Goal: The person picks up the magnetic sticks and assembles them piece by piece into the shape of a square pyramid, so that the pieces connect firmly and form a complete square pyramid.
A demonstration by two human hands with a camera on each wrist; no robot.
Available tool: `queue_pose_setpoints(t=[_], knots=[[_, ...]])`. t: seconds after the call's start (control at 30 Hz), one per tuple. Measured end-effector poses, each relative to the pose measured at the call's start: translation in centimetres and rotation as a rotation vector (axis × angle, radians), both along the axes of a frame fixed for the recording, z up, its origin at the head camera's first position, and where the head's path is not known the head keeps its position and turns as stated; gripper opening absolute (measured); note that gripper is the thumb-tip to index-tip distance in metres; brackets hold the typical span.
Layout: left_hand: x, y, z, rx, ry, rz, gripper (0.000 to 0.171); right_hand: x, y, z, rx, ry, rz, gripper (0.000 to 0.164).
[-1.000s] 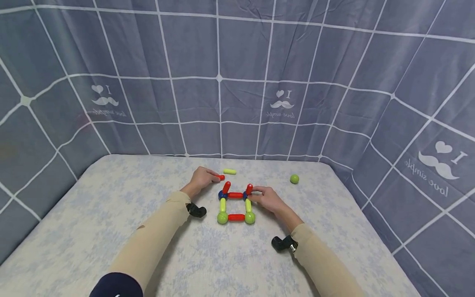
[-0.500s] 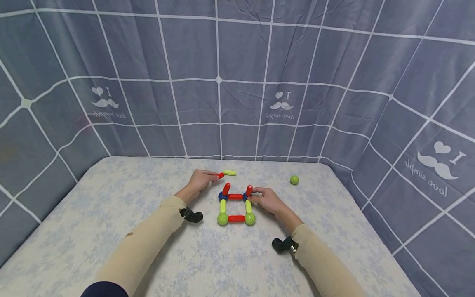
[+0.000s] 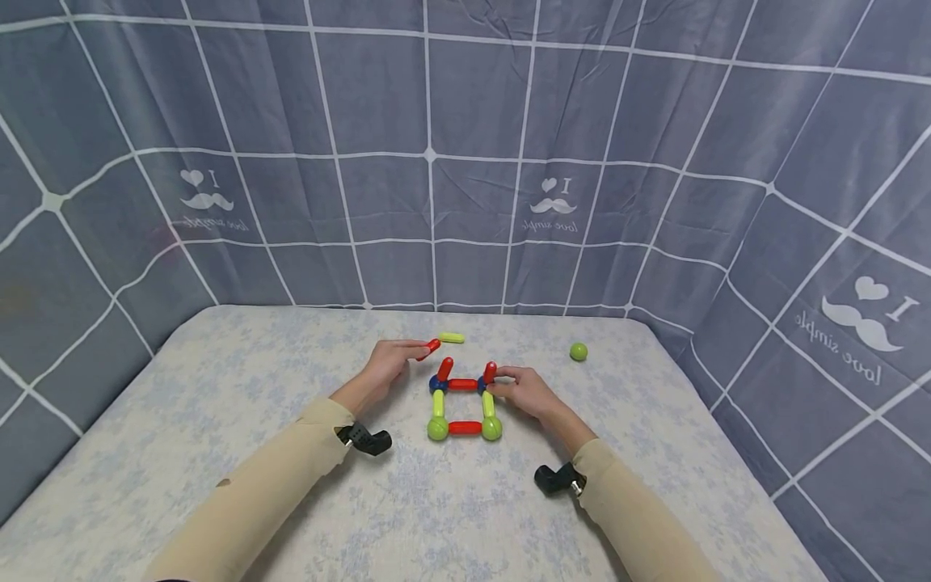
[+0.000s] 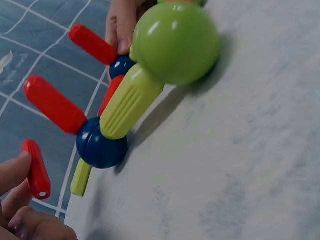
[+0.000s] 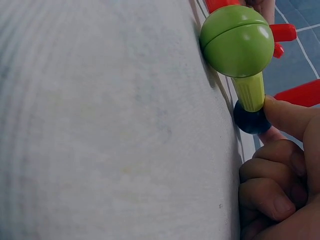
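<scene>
While the left hand (image 3: 388, 361) pinches a red rod (image 4: 38, 172) left of the head view's centre, the right hand (image 3: 529, 390) pinches a blue ball (image 5: 250, 119) of the square build (image 3: 462, 385), lower centre; a stray bump (the rod is near) could knock a raised bar (image 3: 445, 369) loose.

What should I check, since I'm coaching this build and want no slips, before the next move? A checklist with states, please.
1. Left hand has the loose red rod: ok, pinched between thumb and fingers.
2. Right hand steadies the right-side blue ball: ok, thumb and finger on it.
3. Base closed on four sides: ok, two blue and two green balls joined by rods.
4. A raised red rod on each blue ball: ok, both in place.
5. Spare green ball in hand: not ok, loose on the table, off to the right.
6. Joints firm enough for another piece: cannot tell.
</scene>
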State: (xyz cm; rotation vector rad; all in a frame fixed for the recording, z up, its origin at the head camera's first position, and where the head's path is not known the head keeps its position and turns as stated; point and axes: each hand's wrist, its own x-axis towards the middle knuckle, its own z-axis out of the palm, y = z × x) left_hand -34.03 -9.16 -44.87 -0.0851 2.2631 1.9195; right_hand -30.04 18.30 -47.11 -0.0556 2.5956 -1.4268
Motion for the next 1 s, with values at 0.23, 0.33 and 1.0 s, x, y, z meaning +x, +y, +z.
queue_pose_setpoints(t=[0.23,0.33,1.0], knots=[[1.2,-0.7,-0.3,-0.219,0.072,-0.048,0.023,0.2,0.1,0.3,-0.005,0.005,0.002,0.041],[1.3,-0.9,-0.6,-0.316,0.078,-0.053,0.020,0.2,0.1,0.3,-0.001,0.002,0.002,0.042],[0.8,-0.2,0.9,-0.809,0.169,-0.235,0.025,0.2,-0.1,0.0,0.013,0.011,0.008,0.039]])
